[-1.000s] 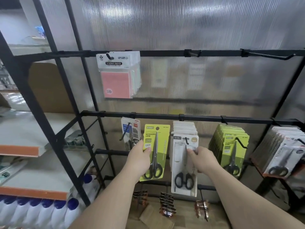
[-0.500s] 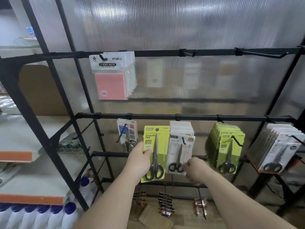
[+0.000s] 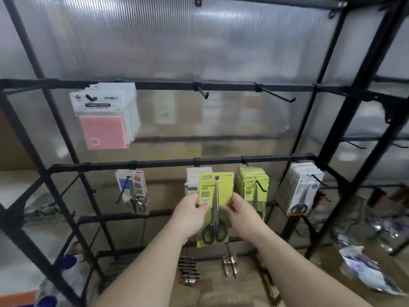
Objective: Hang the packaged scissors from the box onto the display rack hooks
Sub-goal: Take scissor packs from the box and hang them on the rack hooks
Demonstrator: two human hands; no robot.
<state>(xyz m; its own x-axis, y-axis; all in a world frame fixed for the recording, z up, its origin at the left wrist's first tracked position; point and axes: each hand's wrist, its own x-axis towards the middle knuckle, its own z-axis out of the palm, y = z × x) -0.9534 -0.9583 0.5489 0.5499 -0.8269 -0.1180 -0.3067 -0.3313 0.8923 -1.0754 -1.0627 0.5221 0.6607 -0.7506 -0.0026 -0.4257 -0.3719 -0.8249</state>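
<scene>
**Green scissors pack held in both hands at the lower bar**

The frame is smeared by motion, so small print on the cards is mostly unreadable. The green scissors pack [image 3: 215, 207] hides most of the white stack [image 3: 192, 181] hanging behind it. A dark spot sits at the pack's top hole, but I cannot tell whether that is a hook tip passing through it. The fingers of both hands are largely covered by the card. Floor clutter at the far right is too blurred to name.

The left hand [image 3: 190, 214] pinches the pack's left edge, thumb on the front near the word "GRIP". The right hand [image 3: 240, 214] pinches the right edge about level with it, thumb on the front beside the blades. The pack stands upright, handles down, just below the lower bar [image 3: 155, 163] of the rack.

Just to its right hangs a green stack [image 3: 252, 185] of matching packs, and further right a grey stack [image 3: 302, 191]. Sticky notes [image 3: 106, 117] hang from the upper bar on the left.
</scene>
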